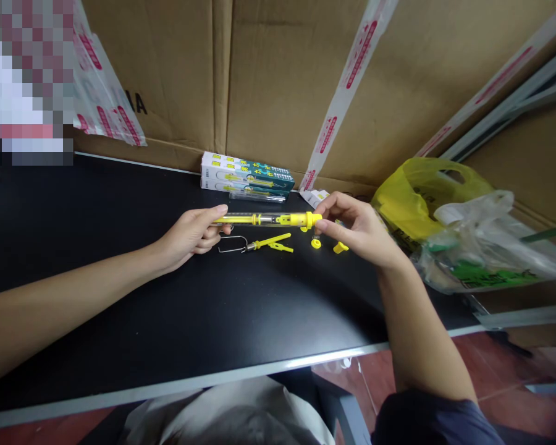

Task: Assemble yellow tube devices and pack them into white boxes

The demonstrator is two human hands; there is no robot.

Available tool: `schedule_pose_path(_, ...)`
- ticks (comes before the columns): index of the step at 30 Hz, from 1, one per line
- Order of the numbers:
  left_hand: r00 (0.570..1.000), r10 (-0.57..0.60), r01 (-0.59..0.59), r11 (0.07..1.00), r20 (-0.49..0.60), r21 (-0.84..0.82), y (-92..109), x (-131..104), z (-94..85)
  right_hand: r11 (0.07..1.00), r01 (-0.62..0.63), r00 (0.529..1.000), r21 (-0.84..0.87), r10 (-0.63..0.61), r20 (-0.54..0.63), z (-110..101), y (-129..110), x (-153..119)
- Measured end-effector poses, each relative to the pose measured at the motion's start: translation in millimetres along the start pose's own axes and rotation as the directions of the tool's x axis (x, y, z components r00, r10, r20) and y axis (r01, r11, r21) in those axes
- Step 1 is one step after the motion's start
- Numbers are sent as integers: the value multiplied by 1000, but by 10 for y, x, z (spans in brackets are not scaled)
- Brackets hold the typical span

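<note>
A clear tube with yellow parts inside point(269, 219) lies level above the black table. My left hand point(192, 238) is wrapped round its left end. At the other end, my right hand point(352, 227) pinches the yellow cap point(311, 220) between thumb and finger. Below the tube, a metal hook with a yellow stem point(271, 241) and a small yellow strip point(281, 247) rest on the table. A yellow ring point(315, 244) and a small yellow plug point(340, 248) lie near my right hand.
Printed boxes point(245, 175) stand at the back of the black table point(167, 334), with a clear tube point(258, 198) in front. Yellow and clear plastic bags point(482, 247) sit at the right. A taped cardboard wall point(269, 80) rises behind.
</note>
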State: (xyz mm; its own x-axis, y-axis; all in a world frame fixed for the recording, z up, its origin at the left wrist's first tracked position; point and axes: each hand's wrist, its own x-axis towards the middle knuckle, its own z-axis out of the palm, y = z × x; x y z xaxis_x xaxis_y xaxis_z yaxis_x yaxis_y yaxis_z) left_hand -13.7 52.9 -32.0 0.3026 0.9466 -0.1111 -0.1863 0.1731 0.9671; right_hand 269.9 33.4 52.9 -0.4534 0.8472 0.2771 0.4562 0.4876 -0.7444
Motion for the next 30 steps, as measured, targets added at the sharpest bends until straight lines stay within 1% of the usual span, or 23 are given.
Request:
schedule_pose_path(7,1000,3,-3,1000,2,23,10,-26,17,999,-22,999,-43,23,31,11,8,4)
schedule_pose_path(13,1000,11,-11,999,3,33,9,-17,17,999,-34,996,7,33,80,13,3,-10)
schedule_pose_path(17,1000,4,-4,999,3,32,10,-20,15,999,-30,996,25,27,87,27,14,-2)
schedule_pose_path(23,1000,4,-4,999,-3,37,22,-28,19,997,-18,992,-75,27,122,28,42,4)
schedule_pose_path(26,1000,5,-5,999,-3,37,23,-29,19,996,-12,993,-84,22,118,26,40,1)
schedule_pose_path(30,1000,9,-9,999,3,37,14,-29,15,999,-22,995,-36,26,95,30,25,0)
